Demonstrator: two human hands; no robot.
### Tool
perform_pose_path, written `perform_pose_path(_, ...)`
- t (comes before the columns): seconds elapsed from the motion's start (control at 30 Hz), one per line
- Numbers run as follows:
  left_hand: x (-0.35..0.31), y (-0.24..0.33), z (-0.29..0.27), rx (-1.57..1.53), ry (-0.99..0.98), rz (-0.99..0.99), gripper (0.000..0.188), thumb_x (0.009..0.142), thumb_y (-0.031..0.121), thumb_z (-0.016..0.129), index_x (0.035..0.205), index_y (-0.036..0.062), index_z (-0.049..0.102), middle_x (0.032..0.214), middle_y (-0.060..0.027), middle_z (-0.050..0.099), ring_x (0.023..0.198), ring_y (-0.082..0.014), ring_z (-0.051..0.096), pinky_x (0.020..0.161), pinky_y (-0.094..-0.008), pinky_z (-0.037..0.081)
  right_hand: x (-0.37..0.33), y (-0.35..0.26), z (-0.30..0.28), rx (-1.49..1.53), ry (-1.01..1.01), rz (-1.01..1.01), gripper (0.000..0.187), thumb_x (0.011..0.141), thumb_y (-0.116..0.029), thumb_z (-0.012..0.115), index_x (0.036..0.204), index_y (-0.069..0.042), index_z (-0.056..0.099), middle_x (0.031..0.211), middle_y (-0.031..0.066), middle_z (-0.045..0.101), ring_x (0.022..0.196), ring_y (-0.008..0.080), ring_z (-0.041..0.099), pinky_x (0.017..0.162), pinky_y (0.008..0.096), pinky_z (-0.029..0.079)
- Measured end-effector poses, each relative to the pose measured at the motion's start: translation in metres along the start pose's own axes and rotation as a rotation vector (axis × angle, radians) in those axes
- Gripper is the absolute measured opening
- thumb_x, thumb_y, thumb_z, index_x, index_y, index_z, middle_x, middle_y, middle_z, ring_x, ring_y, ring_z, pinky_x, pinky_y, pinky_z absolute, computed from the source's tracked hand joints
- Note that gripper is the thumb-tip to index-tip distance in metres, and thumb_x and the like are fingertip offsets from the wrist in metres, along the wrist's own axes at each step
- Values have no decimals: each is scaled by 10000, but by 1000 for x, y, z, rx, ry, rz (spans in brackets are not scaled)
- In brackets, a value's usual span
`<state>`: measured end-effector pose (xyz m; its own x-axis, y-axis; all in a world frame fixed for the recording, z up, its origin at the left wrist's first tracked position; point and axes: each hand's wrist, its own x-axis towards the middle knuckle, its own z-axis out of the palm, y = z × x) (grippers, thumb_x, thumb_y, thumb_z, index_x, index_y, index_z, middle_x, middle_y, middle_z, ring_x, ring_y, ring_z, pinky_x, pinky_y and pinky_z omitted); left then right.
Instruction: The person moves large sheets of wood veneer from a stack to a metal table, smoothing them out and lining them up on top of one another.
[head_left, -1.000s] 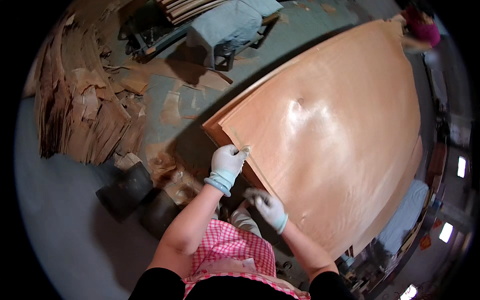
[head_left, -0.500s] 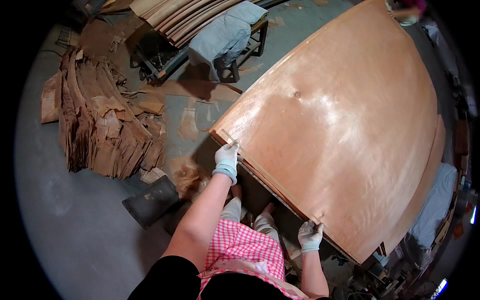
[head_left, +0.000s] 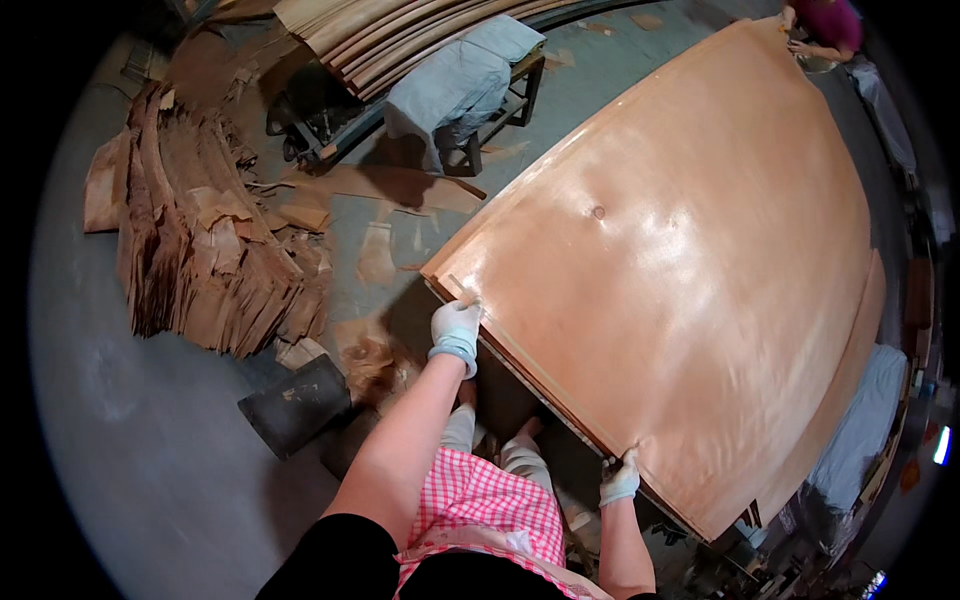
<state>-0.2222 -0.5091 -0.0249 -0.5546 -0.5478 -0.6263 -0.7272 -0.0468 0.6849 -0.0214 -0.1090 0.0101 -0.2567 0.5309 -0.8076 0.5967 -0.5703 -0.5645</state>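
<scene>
A large thin sheet of light brown wood veneer (head_left: pixel 680 270) lies on top of a stack of like sheets in front of me. My left hand (head_left: pixel 456 325), in a pale glove, grips the sheet's near left corner. My right hand (head_left: pixel 620 478), gloved too, grips the near edge further right. Both forearms come up from the lower edge over my pink checked apron (head_left: pixel 485 500). At the sheet's far end, top right, another person's hands (head_left: pixel 800 45) hold the opposite edge.
A heap of torn veneer scraps (head_left: pixel 200 250) lies on the grey floor at left. A bench draped with grey cloth (head_left: pixel 455 85) and long wooden strips (head_left: pixel 400 30) stand behind it. A dark flat block (head_left: pixel 295 400) lies near my left leg.
The view has tilted and my hands have spread apart along the near edge: the left went to the corner, the right slid far right. Both now grip the sheet.
</scene>
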Motion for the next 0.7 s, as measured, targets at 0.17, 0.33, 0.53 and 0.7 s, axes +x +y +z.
perform_pose_path(0.17,-14,22,-10,318,-11,-32,401,890,407,653,742,36,684,637,-162,611,576,-281,591,612,-405,475,-7,-4,18,-6,173,-13,279,967,-441,610,1020,-167,615,822,-7,613,620,121,528,524,256,458)
perform_pose_path(0.33,-8,23,-8,153,-94,-118,365,896,404,667,827,52,737,664,-92,670,596,-198,621,624,-373,492,-4,-1,9,29,89,70,325,957,-510,587,945,-186,606,747,-26,582,604,124,517,524,265,451)
perform_pose_path(0.53,-1,16,-11,-18,-141,-210,373,898,380,682,1002,29,748,714,-76,704,610,-160,628,631,-337,495,-95,-29,78,-525,-482,332,418,954,-471,613,765,-99,586,657,18,551,551,179,526,542,331,461)
perform_pose_path(0.7,-4,11,-15,52,-93,-119,355,886,372,681,1030,54,748,758,-107,722,652,-200,671,661,-341,507,-122,-53,261,-1024,-852,-755,316,938,-276,669,1027,27,687,833,87,684,769,167,651,729,325,531)
